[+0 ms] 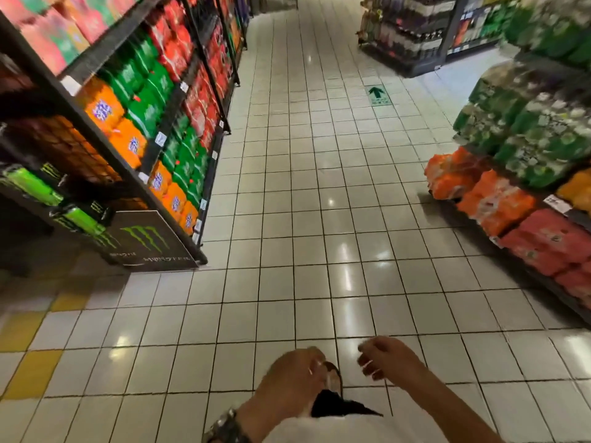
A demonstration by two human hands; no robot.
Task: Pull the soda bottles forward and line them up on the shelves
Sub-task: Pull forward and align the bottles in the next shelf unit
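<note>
I look down a tiled store aisle. Wrapped packs of soda bottles in green (pixel 537 139), orange (pixel 479 193) and red (pixel 550 241) fill the low shelf (pixel 558 204) on the right. Orange, green (pixel 144 91) and red packs fill the tall black rack (pixel 166 119) on the left. My left hand (pixel 294 375) and my right hand (pixel 387 356) hang low in front of me, near the bottom of the view, far from both shelves. Their fingers are loosely curled and hold nothing. A metal watch sits on my left wrist.
A black display panel with a green claw logo (pixel 150 241) and green cans (pixel 35 187) stand at the near end of the left rack. A dark shelf unit of bottles (pixel 412 36) stands at the far right. A green arrow (pixel 377 94) marks the white floor tiles.
</note>
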